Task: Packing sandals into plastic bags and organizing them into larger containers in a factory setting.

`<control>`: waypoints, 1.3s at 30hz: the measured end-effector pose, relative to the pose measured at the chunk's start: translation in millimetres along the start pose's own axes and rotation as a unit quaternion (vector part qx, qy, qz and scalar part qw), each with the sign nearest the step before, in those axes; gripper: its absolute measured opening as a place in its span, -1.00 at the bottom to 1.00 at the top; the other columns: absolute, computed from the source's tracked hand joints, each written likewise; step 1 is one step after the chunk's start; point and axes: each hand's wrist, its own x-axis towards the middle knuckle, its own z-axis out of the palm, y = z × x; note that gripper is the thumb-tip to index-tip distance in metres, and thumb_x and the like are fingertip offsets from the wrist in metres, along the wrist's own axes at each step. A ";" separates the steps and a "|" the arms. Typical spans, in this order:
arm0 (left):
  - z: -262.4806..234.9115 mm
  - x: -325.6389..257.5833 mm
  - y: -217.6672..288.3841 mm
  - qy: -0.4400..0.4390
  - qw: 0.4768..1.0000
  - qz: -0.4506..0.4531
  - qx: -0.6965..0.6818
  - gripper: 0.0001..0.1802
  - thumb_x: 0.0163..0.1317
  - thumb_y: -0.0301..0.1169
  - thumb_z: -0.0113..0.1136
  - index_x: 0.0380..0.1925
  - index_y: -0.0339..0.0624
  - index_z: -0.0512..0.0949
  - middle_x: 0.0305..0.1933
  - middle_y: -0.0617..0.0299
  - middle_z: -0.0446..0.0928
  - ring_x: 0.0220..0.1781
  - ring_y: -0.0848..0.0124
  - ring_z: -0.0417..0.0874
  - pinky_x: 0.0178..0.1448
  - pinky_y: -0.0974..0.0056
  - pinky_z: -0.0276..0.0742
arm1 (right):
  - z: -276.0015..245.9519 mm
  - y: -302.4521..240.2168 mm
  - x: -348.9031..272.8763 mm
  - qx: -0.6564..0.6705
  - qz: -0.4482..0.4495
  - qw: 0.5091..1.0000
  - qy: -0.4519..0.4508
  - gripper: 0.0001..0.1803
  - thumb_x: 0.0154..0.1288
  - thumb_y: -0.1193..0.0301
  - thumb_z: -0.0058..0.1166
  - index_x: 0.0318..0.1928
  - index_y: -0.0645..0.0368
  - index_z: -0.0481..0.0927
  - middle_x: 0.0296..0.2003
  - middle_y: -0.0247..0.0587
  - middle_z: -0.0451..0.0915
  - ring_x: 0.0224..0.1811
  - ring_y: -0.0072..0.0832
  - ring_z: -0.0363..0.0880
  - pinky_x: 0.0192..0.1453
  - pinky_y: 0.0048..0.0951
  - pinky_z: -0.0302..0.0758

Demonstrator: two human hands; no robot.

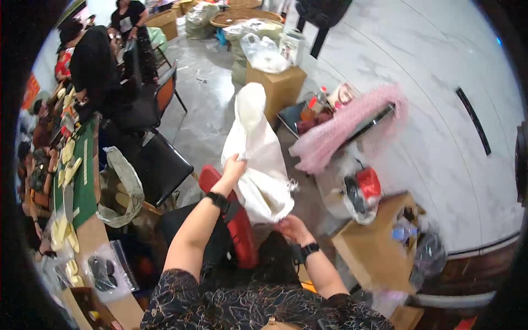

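A large white woven sack (256, 140) hangs stretched out in front of me, its open mouth toward my body. My left hand (235, 169) grips the sack's left side partway along, fingers closed on the cloth. At the rim of the mouth, my right hand (292, 227) pinches the near right edge. Frayed threads stick out on the sack's right side. Beneath it lies a red padded seat or backrest (242, 242), partly covered by the sack and my left arm.
Left is a long green-topped table (85, 170) with pale gloves, beside a lined bag (120, 190) and black chairs (159, 168). People (96, 60) are further off. On the right are a pink cloth (346, 129) over a chair and an open cardboard box (374, 242); another carton (283, 88) stands ahead.
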 end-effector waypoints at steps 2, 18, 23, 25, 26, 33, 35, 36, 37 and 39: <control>1.8 -6.9 10.7 -0.004 1.000 -0.019 0.020 -0.50 0.06 -0.33 0.17 0.03 -0.34 0.53 -0.11 -0.10 0.63 -0.02 0.20 0.64 0.06 0.21 0.49 | -2.7 -22.5 -5.3 -0.081 0.038 0.981 0.174 -0.73 0.39 0.42 -0.07 0.03 0.25 0.47 -0.19 -0.20 0.58 -0.18 -0.43 0.55 -0.07 -0.38 0.55; 41.6 -42.2 34.6 0.184 0.948 -0.100 -0.241 -0.71 0.32 -0.35 0.05 -0.03 -0.24 0.53 -0.23 0.33 0.58 -0.27 0.52 0.54 -0.13 0.34 0.47 | -43.3 -230.3 54.9 -0.516 -0.024 0.848 0.117 -0.64 0.24 0.28 0.21 0.00 0.15 0.54 -0.22 -0.43 0.58 -0.19 -0.63 0.53 -0.21 -0.53 0.47; 46.5 -43.6 39.6 0.227 0.934 -0.117 -0.250 -0.72 0.35 -0.32 0.04 -0.04 -0.23 0.52 -0.26 0.36 0.54 -0.24 0.51 0.50 -0.10 0.34 0.41 | -13.3 -243.6 72.2 -0.555 0.101 0.826 0.013 -0.61 0.24 0.27 0.21 0.04 0.15 0.53 -0.19 -0.40 0.59 -0.18 -0.62 0.53 -0.19 -0.52 0.48; 46.0 -31.4 52.3 0.226 0.924 -0.131 -0.281 -0.71 0.34 -0.31 0.05 -0.05 -0.24 0.52 -0.26 0.38 0.53 -0.22 0.52 0.48 -0.06 0.36 0.38 | -4.7 -268.6 84.9 -0.555 0.107 0.825 -0.010 -0.60 0.26 0.27 0.20 0.05 0.17 0.53 -0.20 -0.40 0.60 -0.19 -0.62 0.54 -0.19 -0.52 0.49; 45.6 -25.2 51.6 0.235 0.927 -0.118 -0.269 -0.71 0.33 -0.32 0.05 -0.04 -0.24 0.52 -0.24 0.38 0.53 -0.22 0.53 0.47 -0.05 0.36 0.38 | -2.3 -281.8 95.6 -0.553 0.120 0.824 -0.029 -0.59 0.27 0.26 0.19 0.05 0.20 0.53 -0.20 -0.40 0.60 -0.20 -0.61 0.55 -0.19 -0.51 0.49; 41.4 32.0 91.1 0.215 0.921 0.028 -0.324 -0.68 0.24 -0.45 0.10 -0.01 -0.27 0.58 -0.16 0.35 0.60 -0.17 0.57 0.54 -0.06 0.44 0.42 | 12.6 -382.2 133.2 -0.472 0.013 0.873 0.121 -0.63 0.28 0.34 0.17 0.05 0.23 0.50 -0.14 -0.27 0.64 -0.25 -0.61 0.59 -0.27 -0.58 0.49; 40.6 59.2 107.2 0.229 0.921 0.037 -0.312 -0.89 0.22 -0.41 0.18 -0.28 -0.16 0.59 -0.34 0.46 0.53 -0.29 0.65 0.44 -0.14 0.50 0.31 | -6.1 -412.6 147.1 -0.425 0.014 0.894 0.140 -0.60 0.32 0.34 0.13 0.09 0.27 0.48 -0.10 -0.16 0.62 -0.20 -0.51 0.62 -0.27 -0.55 0.52; 36.0 68.0 113.9 0.231 0.922 0.040 -0.308 -0.89 0.22 -0.41 0.18 -0.28 -0.16 0.59 -0.34 0.46 0.53 -0.29 0.65 0.44 -0.14 0.50 0.31 | -4.6 -423.9 151.4 -0.411 0.017 0.898 0.154 -0.60 0.32 0.35 0.12 0.10 0.27 0.47 -0.10 -0.15 0.62 -0.20 -0.49 0.62 -0.27 -0.54 0.53; 32.1 78.5 123.0 0.228 0.930 0.018 -0.287 -0.85 0.21 -0.48 0.10 -0.25 -0.21 0.60 -0.31 0.44 0.54 -0.27 0.63 0.46 -0.13 0.49 0.34 | -1.7 -439.5 157.4 -0.398 0.019 0.902 0.166 -0.60 0.33 0.36 0.11 0.11 0.26 0.46 -0.09 -0.14 0.62 -0.21 -0.48 0.62 -0.26 -0.53 0.53; 23.4 107.4 139.6 0.235 0.937 0.003 -0.259 -0.78 0.19 -0.54 0.03 -0.21 -0.25 0.62 -0.28 0.43 0.56 -0.24 0.61 0.47 -0.12 0.48 0.36 | -1.1 -469.0 181.5 -0.392 0.025 0.905 0.161 -0.63 0.34 0.34 0.10 0.09 0.22 0.47 -0.10 -0.17 0.63 -0.20 -0.48 0.62 -0.25 -0.51 0.54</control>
